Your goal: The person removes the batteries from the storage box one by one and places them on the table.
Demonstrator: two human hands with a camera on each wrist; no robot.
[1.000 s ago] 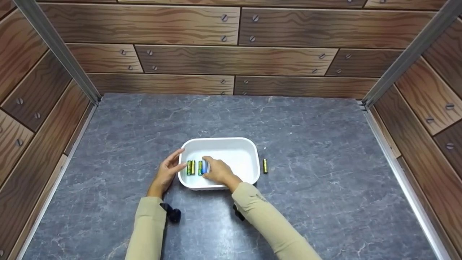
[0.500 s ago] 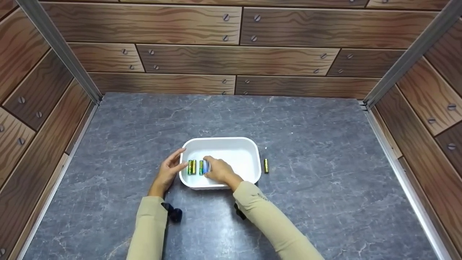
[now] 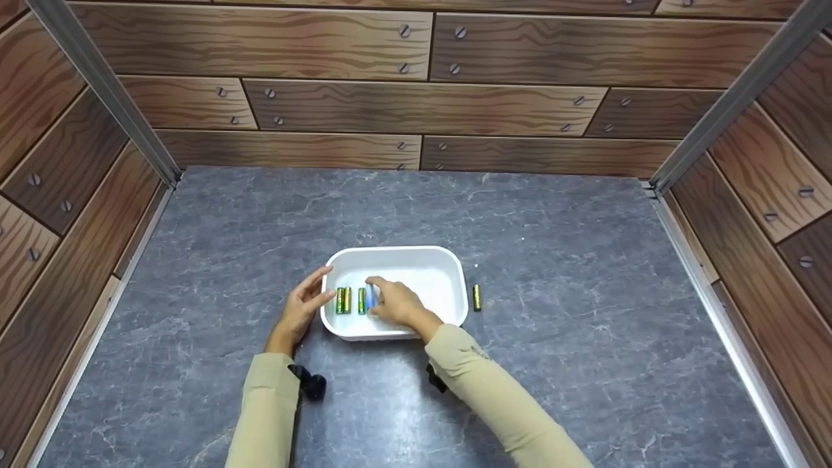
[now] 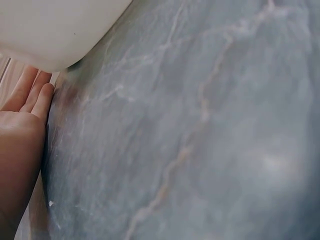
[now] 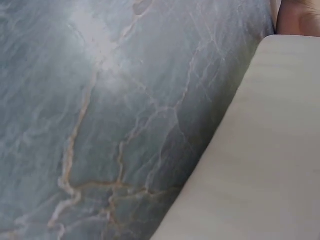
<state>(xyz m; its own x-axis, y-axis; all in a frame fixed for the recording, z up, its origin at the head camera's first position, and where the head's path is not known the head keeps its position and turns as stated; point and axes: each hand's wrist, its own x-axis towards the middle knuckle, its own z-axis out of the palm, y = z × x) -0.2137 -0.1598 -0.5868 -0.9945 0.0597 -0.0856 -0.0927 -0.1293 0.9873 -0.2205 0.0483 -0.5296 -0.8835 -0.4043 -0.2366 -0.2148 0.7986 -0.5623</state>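
Observation:
In the head view, a white tray [image 3: 448, 296] holds a pair of green-and-gold batteries [image 3: 343, 301] side by side at its left end. Right of them lies another green battery [image 3: 361, 301]. My right hand [image 3: 398, 304] reaches over the near rim and pinches a blue battery [image 3: 370, 298] by its ends, close beside the green one. My left hand [image 3: 300, 311] holds the tray's left wall, thumb over the rim and other fingers outside. The left wrist view shows left fingers [image 4: 42, 100] by the tray's underside; the right wrist view shows mostly tray wall [image 5: 260, 150].
One more gold-and-black battery [image 3: 477, 298] lies on the grey marbled table [image 3: 565, 273], just right of the tray. Wood-patterned panels [image 3: 416, 107] stand at the back and both sides, with metal posts [image 3: 734, 97] at the corners.
The right hand and the blue battery have shifted very slightly right, away from the green battery. The left hand and tray have stayed in place.

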